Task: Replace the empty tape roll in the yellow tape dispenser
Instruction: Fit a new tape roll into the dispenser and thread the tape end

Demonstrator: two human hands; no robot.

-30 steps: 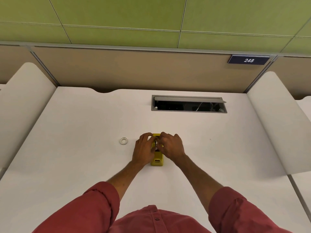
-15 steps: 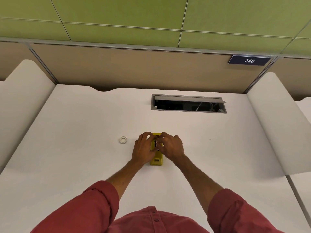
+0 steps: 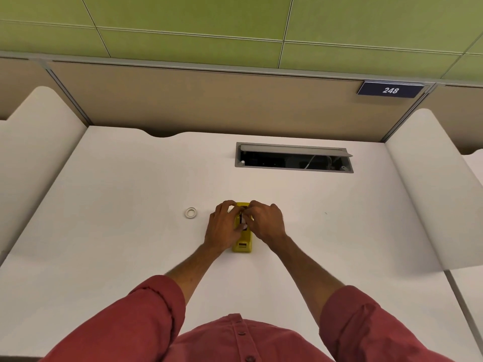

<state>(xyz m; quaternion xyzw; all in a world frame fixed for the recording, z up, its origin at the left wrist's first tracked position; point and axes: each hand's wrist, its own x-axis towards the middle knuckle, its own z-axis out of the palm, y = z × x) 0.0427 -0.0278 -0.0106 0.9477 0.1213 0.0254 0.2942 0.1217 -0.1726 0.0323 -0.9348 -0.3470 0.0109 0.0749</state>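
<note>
The white worktop (image 3: 117, 244) ran back to a tan partition (image 3: 209, 100), with green panels (image 3: 183, 19) above it. A grey cable hatch (image 3: 294, 158) sat open toward the back — dark inside, a pale cable just visible. A dark plate (image 3: 390, 90) reading 248 hung on the partition's right. White dividers (image 3: 34, 131) stood at either side.

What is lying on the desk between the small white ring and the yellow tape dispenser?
In the head view, only the left hand lies between the white ring and the yellow tape dispenser; the rest is bare desk.
</note>
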